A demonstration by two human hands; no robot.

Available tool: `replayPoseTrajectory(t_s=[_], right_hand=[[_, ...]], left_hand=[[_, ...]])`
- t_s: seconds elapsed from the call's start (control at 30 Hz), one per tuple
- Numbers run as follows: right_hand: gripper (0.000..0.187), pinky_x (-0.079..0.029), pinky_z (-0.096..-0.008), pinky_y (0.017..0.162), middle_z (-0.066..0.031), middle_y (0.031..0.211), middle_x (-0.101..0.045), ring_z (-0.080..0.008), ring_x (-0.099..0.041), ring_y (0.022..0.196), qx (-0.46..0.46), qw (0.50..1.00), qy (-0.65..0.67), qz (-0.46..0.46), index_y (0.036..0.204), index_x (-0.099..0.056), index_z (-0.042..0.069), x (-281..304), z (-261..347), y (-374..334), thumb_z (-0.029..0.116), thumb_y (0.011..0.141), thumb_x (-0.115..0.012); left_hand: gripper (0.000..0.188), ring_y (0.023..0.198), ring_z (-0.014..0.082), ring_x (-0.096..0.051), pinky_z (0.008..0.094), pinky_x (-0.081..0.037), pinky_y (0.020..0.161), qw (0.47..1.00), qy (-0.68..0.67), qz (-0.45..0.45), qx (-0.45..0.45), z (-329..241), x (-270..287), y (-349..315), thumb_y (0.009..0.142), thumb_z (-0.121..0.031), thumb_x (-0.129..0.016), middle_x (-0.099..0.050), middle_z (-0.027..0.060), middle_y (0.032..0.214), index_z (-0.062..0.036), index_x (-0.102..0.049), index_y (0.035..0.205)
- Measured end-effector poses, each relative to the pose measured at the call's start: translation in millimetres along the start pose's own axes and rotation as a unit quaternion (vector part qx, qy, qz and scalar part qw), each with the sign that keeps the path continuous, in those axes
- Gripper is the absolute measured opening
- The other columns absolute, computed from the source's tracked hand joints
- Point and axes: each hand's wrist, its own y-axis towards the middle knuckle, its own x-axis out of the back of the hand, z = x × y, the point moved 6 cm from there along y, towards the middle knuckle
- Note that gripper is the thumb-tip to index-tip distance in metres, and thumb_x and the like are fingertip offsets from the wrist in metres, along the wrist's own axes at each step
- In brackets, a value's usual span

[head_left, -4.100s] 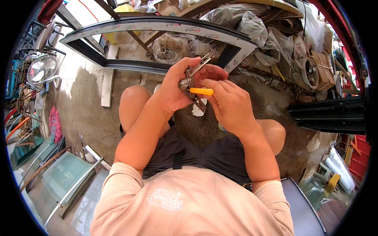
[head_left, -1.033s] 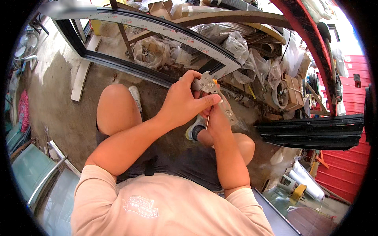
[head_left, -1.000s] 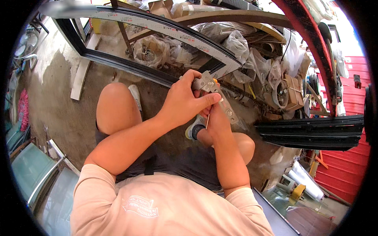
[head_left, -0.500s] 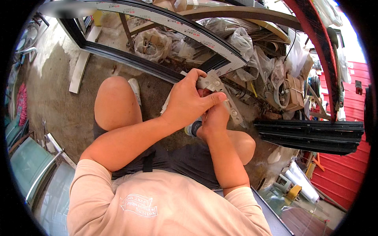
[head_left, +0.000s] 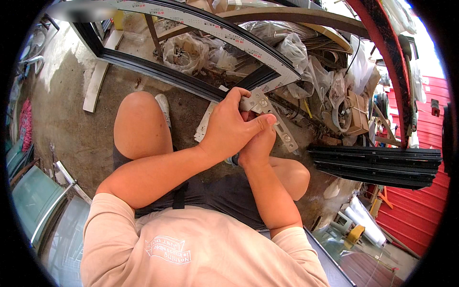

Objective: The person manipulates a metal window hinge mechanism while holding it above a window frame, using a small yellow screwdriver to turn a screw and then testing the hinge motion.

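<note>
Both hands meet at the lower right corner of a black window frame (head_left: 158,72) that has white protective film along one face. A silvery metal window hinge (head_left: 281,128) with round holes and rivets slants down from that corner. My left hand (head_left: 228,119) is closed on the hinge's upper end, index finger bent over it and thumb stretched toward its edge. Below it, my right hand (head_left: 257,147) is closed against the hinge's underside; most of its fingers are hidden behind the left hand, and what they pinch cannot be seen.
A pale strip (head_left: 97,86) props the frame's left end on the concrete floor. Plastic bags (head_left: 184,53) and a cardboard box (head_left: 357,115) crowd behind it. Black profiles (head_left: 377,165) jut in at right beside a red post (head_left: 399,81). Glass panes (head_left: 36,201) lean at lower left.
Both hands have shifted slightly, and the hinge's free end shows more squarely. A white piece beside the left wrist is more exposed. The frame has stayed nearly in place.
</note>
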Motion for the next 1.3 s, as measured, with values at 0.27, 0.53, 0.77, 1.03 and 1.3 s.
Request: replayPoseTrajectory(t_s=[0.27, 0.53, 0.77, 1.03, 1.3], right_hand=[[0.032, -0.052, -0.0263, 0.076, -0.0013, 0.105, -0.068, -0.011, -0.064, 0.087, -0.043, 0.997, -0.011, -0.056, 0.135, -0.06, 0.009, -3, 8, -6, 0.03, 0.111, -0.054], [0.029, -0.042, -0.0222, 0.06, 0.0009, 0.097, -0.067, -0.0055, -0.056, 0.076, -0.088, 0.994, -0.058, -0.034, 0.127, -0.065, 0.011, -8, 15, -4, 0.031, 0.113, -0.049], [0.028, -0.038, -0.0207, 0.056, 0.0021, 0.092, -0.065, -0.0038, -0.049, 0.068, -0.109, 0.99, -0.071, -0.053, 0.123, -0.065, 0.012, -20, 23, -8, 0.032, 0.114, -0.048], [0.03, -0.037, -0.0213, 0.054, 0.0009, 0.089, -0.065, -0.0039, -0.046, 0.065, -0.099, 0.994, -0.047, 0.005, 0.123, -0.063, 0.011, -19, 27, -1, 0.033, 0.115, -0.045], [0.031, -0.037, -0.0222, 0.053, 0.001, 0.085, -0.062, -0.0044, -0.045, 0.062, -0.12, 0.991, -0.051, 0.024, 0.116, -0.062, 0.011, -24, 32, -3, 0.038, 0.116, -0.046]], left_hand=[[0.073, 0.075, 0.0163, -0.063, 0.0336, -0.055, 0.071, 1.0, 0.001, -0.009, -0.018, -3, 1, 4, 0.079, -0.049, -0.093, -0.068, 0.0094, 0.083, 0.0029, -0.062, 0.119], [0.056, 0.065, 0.0085, -0.063, 0.0257, -0.055, 0.054, 0.996, -0.072, 0.04, 0.037, 12, -2, 12, 0.092, -0.034, -0.087, -0.064, 0.0038, 0.084, 0.0026, -0.057, 0.122], [0.054, 0.066, 0.0088, -0.064, 0.026, -0.057, 0.056, 0.989, -0.127, 0.06, 0.052, 9, -2, 14, 0.093, -0.031, -0.086, -0.066, 0.0052, 0.086, 0.003, -0.056, 0.123], [0.054, 0.068, 0.0106, -0.067, 0.0267, -0.058, 0.058, 0.978, -0.184, 0.074, 0.07, -2, -1, 13, 0.094, -0.028, -0.085, -0.068, 0.0062, 0.086, 0.0038, -0.053, 0.125], [0.049, 0.071, 0.0119, -0.068, 0.0273, -0.059, 0.061, 0.972, -0.208, 0.079, 0.073, 0, 1, 12, 0.096, -0.024, -0.083, -0.068, 0.0072, 0.088, 0.0024, -0.053, 0.123]])
